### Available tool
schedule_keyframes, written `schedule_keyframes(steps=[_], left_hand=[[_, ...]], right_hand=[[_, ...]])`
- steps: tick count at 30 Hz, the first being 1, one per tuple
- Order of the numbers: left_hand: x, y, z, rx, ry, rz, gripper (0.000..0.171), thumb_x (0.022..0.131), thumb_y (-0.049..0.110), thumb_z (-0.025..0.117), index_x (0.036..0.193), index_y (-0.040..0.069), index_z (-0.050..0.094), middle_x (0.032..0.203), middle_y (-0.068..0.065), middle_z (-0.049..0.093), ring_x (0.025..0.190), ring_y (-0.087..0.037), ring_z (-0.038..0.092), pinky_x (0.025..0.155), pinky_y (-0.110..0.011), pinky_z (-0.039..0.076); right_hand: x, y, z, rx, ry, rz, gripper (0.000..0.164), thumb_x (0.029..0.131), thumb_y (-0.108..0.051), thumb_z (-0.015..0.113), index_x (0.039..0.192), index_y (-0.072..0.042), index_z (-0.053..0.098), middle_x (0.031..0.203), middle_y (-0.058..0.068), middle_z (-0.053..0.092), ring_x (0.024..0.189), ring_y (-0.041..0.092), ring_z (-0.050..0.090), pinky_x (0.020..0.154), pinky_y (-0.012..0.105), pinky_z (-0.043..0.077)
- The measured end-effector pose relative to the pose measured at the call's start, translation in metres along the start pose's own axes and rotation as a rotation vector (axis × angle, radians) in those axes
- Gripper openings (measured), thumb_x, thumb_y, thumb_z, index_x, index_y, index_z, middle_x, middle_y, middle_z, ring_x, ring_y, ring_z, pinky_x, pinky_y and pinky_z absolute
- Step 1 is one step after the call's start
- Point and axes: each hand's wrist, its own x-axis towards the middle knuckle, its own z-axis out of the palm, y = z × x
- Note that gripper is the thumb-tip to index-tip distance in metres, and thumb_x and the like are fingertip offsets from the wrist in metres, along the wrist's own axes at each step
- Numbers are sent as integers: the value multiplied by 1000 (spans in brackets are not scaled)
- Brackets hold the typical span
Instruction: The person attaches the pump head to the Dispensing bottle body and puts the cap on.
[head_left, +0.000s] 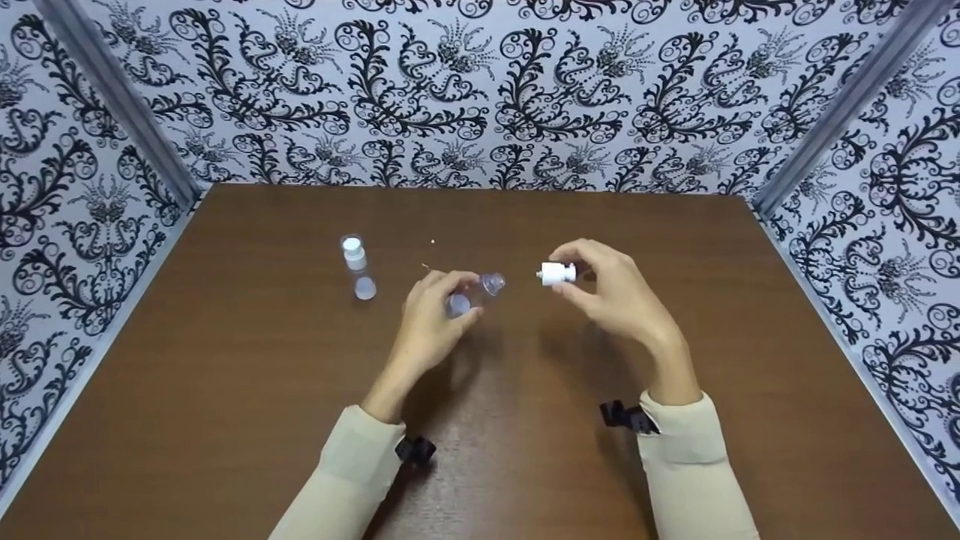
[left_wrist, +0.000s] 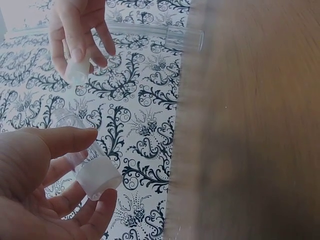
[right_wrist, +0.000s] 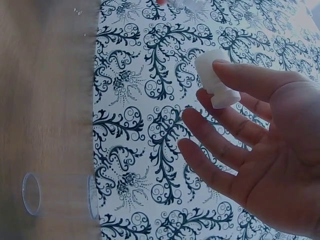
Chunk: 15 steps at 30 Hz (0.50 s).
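My left hand (head_left: 437, 319) grips a small clear bottle (head_left: 493, 283) with a white base (left_wrist: 99, 176), tilted so its open neck points up and to the right. Across from it, my right hand (head_left: 619, 289) pinches a white pump top (head_left: 556, 274) between thumb and fingers, its stem facing the bottle. A short gap separates the pump top from the bottle neck. In the right wrist view, the other right-hand fingers spread loosely below the pump top (right_wrist: 216, 77).
Left of my left hand, a second small bottle (head_left: 358, 268) with a white pump is on the brown table (head_left: 480, 480). A clear cylindrical cap (right_wrist: 60, 195) shows over the table in the right wrist view. Patterned walls (head_left: 480, 90) enclose the back and sides.
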Motion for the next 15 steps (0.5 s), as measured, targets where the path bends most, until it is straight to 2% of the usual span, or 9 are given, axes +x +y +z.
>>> schedule_keyframes(steps=[6,15], left_hand=[[-3,-2,1,-2,-18,5,40,87,11,87,125,12,75,112,-6,70,105,-28,61,97,-47,44],[-2,0,7,17,9,24,38,85,11,88,121,13,76,107,-6,70,102,-29,62,93,-48,46]], right_hand=[[1,-6,2,30,40,-31,22,94,-7,81,115,-11,73,108,1,69,102,15,65,93,34,58],[1,-11,8,44,67,-75,23,95,-8,80,117,-11,75,110,0,69,102,13,64,92,32,58]])
